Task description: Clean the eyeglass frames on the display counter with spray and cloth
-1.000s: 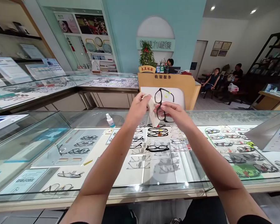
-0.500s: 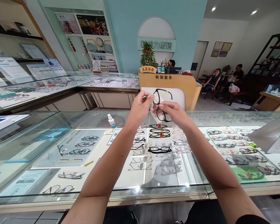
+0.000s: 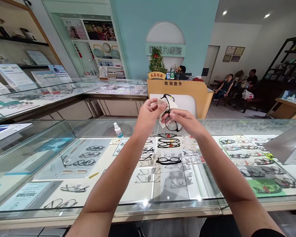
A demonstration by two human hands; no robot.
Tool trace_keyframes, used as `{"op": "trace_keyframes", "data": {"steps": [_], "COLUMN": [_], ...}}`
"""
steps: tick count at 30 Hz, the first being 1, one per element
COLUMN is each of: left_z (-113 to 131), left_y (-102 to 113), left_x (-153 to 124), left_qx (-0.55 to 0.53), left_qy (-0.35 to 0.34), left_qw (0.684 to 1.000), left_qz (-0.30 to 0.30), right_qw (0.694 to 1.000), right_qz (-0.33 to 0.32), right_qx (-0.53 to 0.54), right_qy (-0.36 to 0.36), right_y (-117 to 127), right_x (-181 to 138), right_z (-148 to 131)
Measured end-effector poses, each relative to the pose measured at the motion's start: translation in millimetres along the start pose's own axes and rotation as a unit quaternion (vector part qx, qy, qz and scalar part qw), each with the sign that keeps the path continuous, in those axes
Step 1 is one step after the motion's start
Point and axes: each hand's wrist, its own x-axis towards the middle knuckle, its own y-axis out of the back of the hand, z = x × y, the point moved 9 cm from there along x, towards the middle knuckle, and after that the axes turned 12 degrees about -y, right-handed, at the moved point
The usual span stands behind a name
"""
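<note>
I hold a pair of black-framed glasses [image 3: 172,121] up in front of me, above the far edge of the glass display counter [image 3: 64,138]. My right hand [image 3: 185,120] is closed on the frame, pinching it near the lower lens. My left hand [image 3: 148,115] is clamped on a pale cleaning cloth [image 3: 165,108], thumb and fingers pressing it over the upper lens, so that lens is mostly covered.

As I judge it, the wiping is in the middle: the cloth sits on one lens, the other lens shows bare below it, and I cannot tell from here whether either one is clean yet. A small spray bottle [image 3: 118,129] stands on the counter to the near left of my hands, cap on, well apart from them.

Much is hard to read. The cloth hides most of the upper lens and the bridge, and my fingers hide where the temples fold. Only a bit of the upper rim pokes out above the cloth. Under the glass lie rows of other frames [image 3: 168,160], partly washed out by reflections. People sit far off to the right, too small to make out.
</note>
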Motion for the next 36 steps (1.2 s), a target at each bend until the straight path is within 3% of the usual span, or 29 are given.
{"op": "trace_keyframes", "data": {"steps": [5, 13, 17, 22, 36], "left_z": [-2, -1, 11, 14, 25], "left_y": [-24, -32, -36, -29, -30], "left_x": [-6, -12, -11, -9, -16], "left_qx": [-0.057, -0.088, -0.061, -0.018, 0.032], "left_qy": [0.056, 0.094, 0.056, -0.001, -0.043], "left_qw": [0.99, 0.982, 0.983, 0.989, 0.99], "left_qz": [-0.119, -0.139, -0.166, -0.149, -0.128], "right_qw": [1.0, 0.996, 0.99, 0.992, 0.994], "right_qz": [-0.02, -0.047, -0.049, -0.039, -0.087], "right_qx": [-0.015, 0.072, 0.127, 0.114, 0.05], "right_qy": [0.001, -0.033, -0.036, -0.033, -0.044], "right_y": [4, 2, 0, 0, -5], "right_x": [-1, 2, 1, 0, -9], "right_z": [6, 17, 12, 10, 6]}}
